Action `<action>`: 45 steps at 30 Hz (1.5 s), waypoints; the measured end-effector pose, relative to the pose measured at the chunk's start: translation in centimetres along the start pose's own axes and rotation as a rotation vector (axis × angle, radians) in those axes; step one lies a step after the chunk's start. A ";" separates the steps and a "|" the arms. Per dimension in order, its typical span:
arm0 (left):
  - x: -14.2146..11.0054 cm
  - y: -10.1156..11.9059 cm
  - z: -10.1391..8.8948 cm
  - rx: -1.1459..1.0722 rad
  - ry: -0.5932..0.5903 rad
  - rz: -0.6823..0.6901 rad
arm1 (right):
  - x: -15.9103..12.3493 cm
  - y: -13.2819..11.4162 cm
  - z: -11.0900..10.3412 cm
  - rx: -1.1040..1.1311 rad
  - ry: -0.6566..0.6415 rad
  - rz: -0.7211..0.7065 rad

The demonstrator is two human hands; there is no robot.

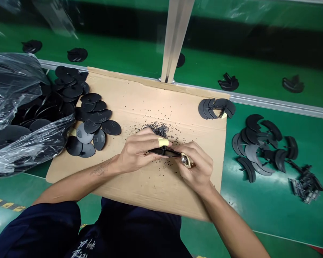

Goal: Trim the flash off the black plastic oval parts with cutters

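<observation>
My left hand, with yellow tape round one fingertip, is closed on a thin black plastic disc held edge-on over a sheet of cardboard. My right hand is closed round a small tool with a tan handle, and its tip touches the disc's edge. Fine black shavings lie scattered on the cardboard just beyond my hands.
A heap of black discs spills from a clear plastic bag at the left. Cut crescent pieces lie on the green table at the right, with a small pile of scraps. A few pieces ride the green belt behind a metal rail.
</observation>
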State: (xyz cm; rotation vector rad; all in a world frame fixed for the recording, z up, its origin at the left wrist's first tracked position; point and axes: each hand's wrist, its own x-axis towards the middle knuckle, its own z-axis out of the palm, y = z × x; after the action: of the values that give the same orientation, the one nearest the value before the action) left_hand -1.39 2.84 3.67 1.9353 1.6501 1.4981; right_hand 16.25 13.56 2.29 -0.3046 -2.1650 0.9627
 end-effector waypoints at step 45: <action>-0.5 -0.2 0.2 -0.005 -0.047 -0.041 | 1.0 -0.2 -1.1 0.123 -0.012 0.124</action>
State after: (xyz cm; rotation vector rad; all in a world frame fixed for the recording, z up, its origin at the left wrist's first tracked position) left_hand -1.32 2.60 3.23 1.9070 1.6546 1.4290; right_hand 16.34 14.45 3.43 -0.3781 -2.1064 1.1647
